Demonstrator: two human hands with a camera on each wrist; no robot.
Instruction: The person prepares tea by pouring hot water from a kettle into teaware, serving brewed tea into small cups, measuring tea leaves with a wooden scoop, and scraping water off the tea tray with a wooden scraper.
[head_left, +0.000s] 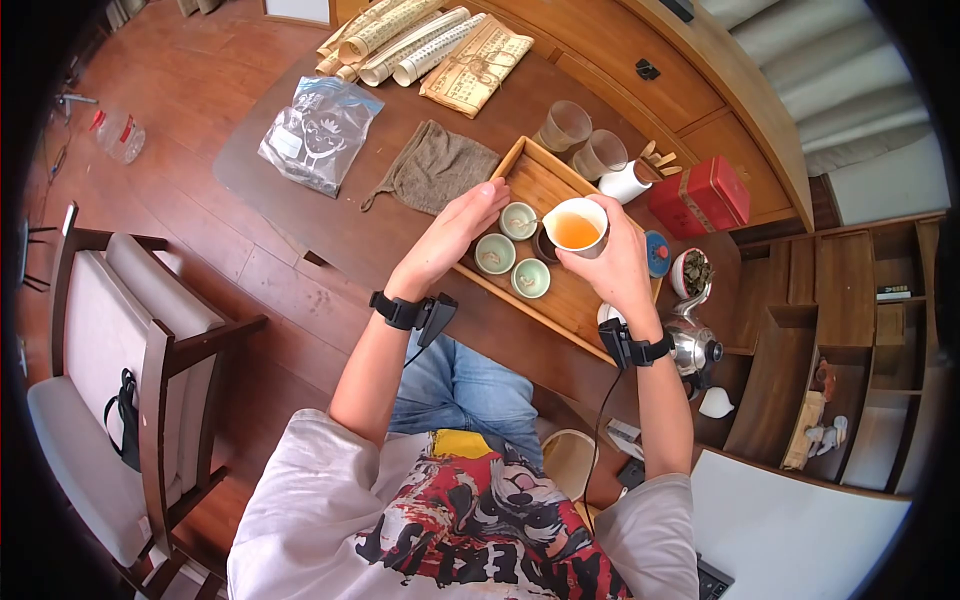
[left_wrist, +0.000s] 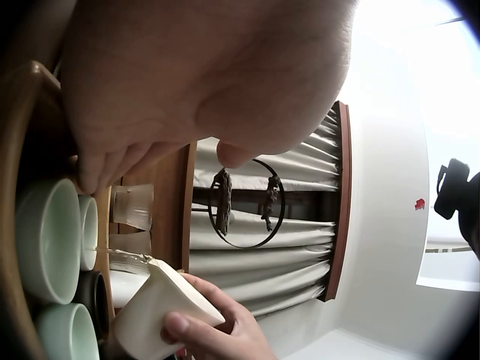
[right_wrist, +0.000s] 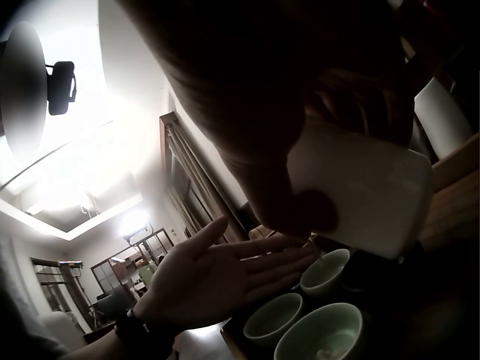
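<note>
My right hand (head_left: pixel 625 268) grips a white pouring pitcher (head_left: pixel 592 207) of amber tea, tilted with its spout toward the left. From the spout a thin stream runs into the farthest of three pale green teacups (head_left: pixel 518 221). The other two cups, one on the left (head_left: pixel 494 254) and one nearer me (head_left: pixel 530 278), stand close by on the wooden tray (head_left: pixel 577 312). A dark cup (left_wrist: pixel 91 300) sits beside them, partly hidden behind the pitcher. My left hand (head_left: pixel 447 240) is held with straight fingers by the tray's left edge, beside the cups, holding nothing.
Two clear glasses (head_left: pixel 566 126), a white holder with wooden tools (head_left: pixel 625 184) and a red tin (head_left: pixel 702 197) stand beyond the tray. A metal kettle (head_left: pixel 692 345) is at the right. A brown cloth (head_left: pixel 440 168), plastic bag (head_left: pixel 322 135) and paper scrolls (head_left: pixel 390 30) lie further left.
</note>
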